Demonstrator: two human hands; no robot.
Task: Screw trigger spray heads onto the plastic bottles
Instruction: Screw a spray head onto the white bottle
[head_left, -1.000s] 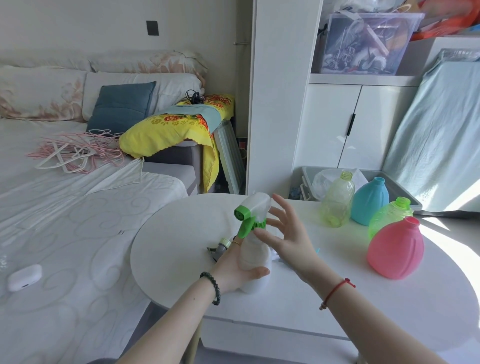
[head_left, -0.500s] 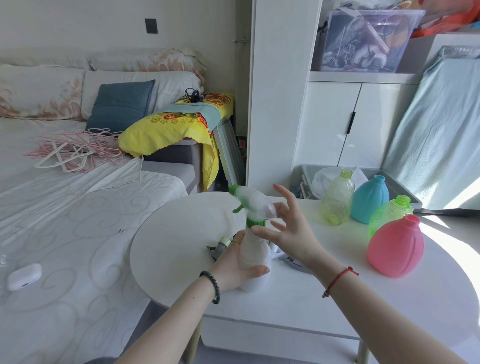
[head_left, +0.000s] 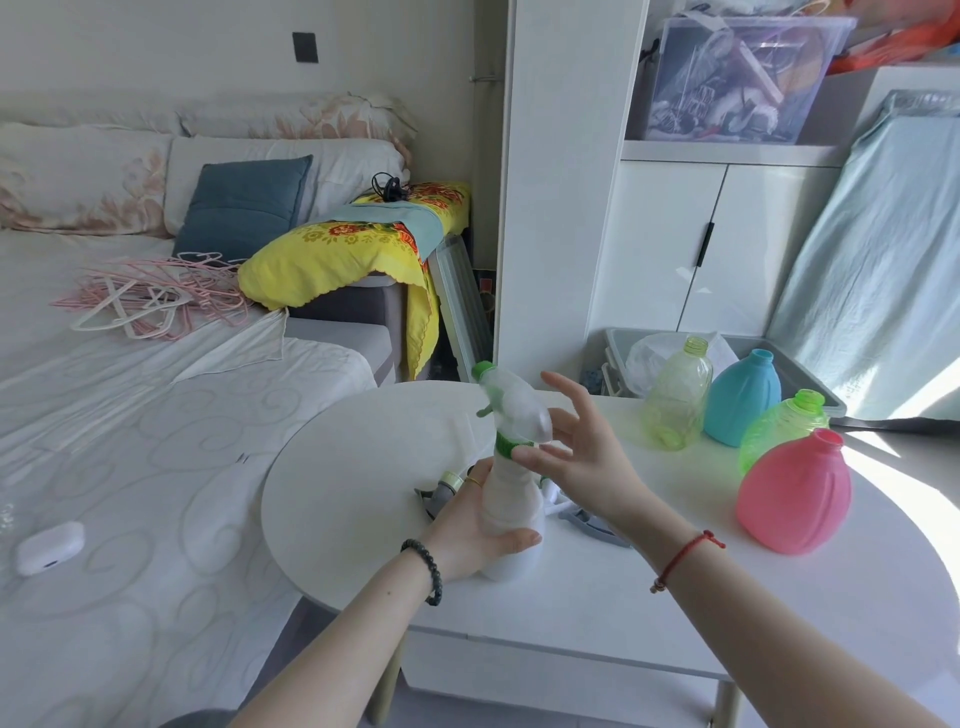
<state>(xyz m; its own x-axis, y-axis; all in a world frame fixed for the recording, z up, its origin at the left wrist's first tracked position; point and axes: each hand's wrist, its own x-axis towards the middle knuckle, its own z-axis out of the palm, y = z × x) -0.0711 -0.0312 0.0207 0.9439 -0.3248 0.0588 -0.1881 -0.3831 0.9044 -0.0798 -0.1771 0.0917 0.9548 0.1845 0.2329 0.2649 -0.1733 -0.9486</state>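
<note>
One white bottle (head_left: 511, 514), upright near the middle of the table (head_left: 353, 483), its body gripped by the left hand (head_left: 467, 535) so it could not spin. One head (head_left: 511, 408) sat on its neck, nozzle pointing far-left. Right hand (head_left: 584, 452) was at the green collar (head_left: 506, 442), fingers spread wide, thumb tip touching it (probably between twists). Four more stood uncapped to the right, the pink bottle (head_left: 795, 493) nearest, within reach. Spare heads (head_left: 592, 522) lay just behind the held bottle.
</note>
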